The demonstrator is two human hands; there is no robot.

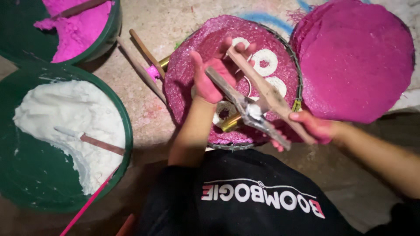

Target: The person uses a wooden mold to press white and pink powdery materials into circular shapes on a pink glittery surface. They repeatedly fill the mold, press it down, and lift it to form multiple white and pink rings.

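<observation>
Over the round pink mat [197, 57], seen from the head camera, both hands work one wooden tool [258, 91]. It has two flat wooden arms that cross at a metal joint above the mat's near edge. The left hand [208, 76], stained pink, has its palm against the far ends of the arms, thumb out to the side and fingertips curled over the wood near the white rings [264, 62]. The right hand [313, 129], also pink, closes its fingers around the near end of the tool, just off the mat's edge.

The tool looks stiff and fairly light, a thing best held at the wooden ends, clear of the joint, where fingers could get nipped. Wet colour on both hands probably makes the wood slippery. The mat looks thin, grainy and soft, likely to tear if pulled at one spot; the rings on it seem damp and fragile.

To the left stand two green tubs, one with white paste [65, 126] and a stick, one with pink paste [78, 22]. A stack of pink discs [354, 65] lies to the right, beside the mat.
</observation>
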